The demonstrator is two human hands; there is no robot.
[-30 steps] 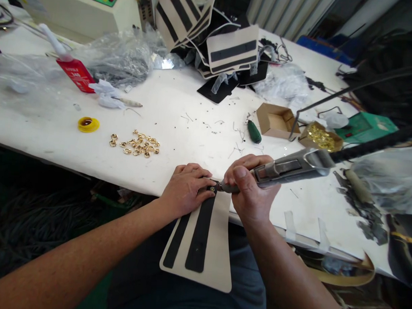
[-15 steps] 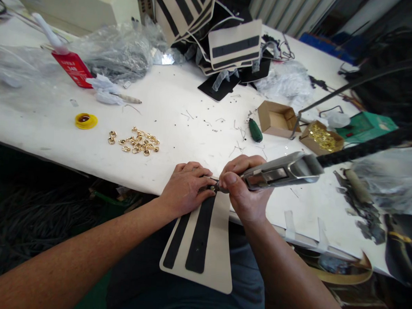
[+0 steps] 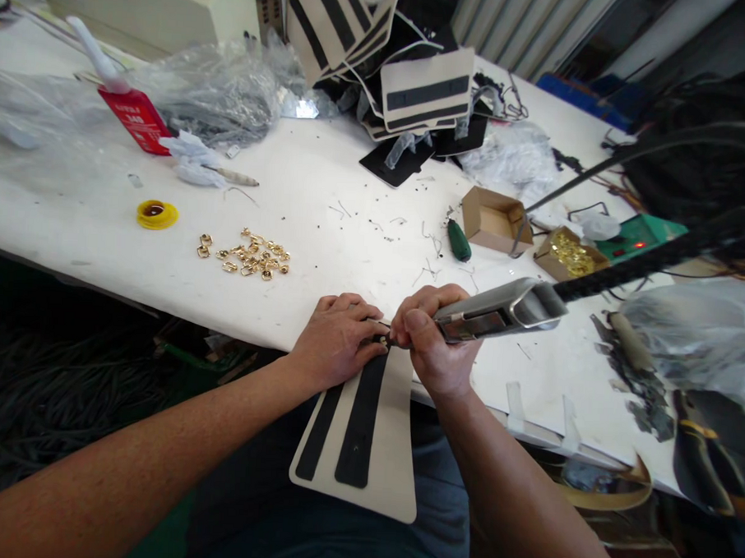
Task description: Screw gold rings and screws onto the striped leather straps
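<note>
A beige panel with black strips (image 3: 390,444) lies over my lap, its upper end on the table's edge. My left hand (image 3: 338,343) presses on that upper end, thumb and forefinger closed around a small shiny fitting (image 3: 383,339) on a black strip. My right hand (image 3: 435,335) is wrapped round a silver power screwdriver (image 3: 500,309), tilted, with a dark cord at its back end. The screwdriver's tip meets the fitting between my fingers, and the exact contact is hidden. Several gold clasps (image 3: 259,256) lie loose on the table, left of my hands.
Farther back are a red glue bottle (image 3: 134,119), a yellow ring-shaped dish (image 3: 156,214), a stack of striped panels (image 3: 427,88) and crumpled plastic (image 3: 202,82). At right stand an open cardboard box (image 3: 495,218), a box of gold pieces (image 3: 571,253) and pliers (image 3: 704,454).
My right hand and the screwdriver have shifted slightly left, the tip staying at the fitting. My left hand and the panel hold nearly still. A red light now shows on the green box.
</note>
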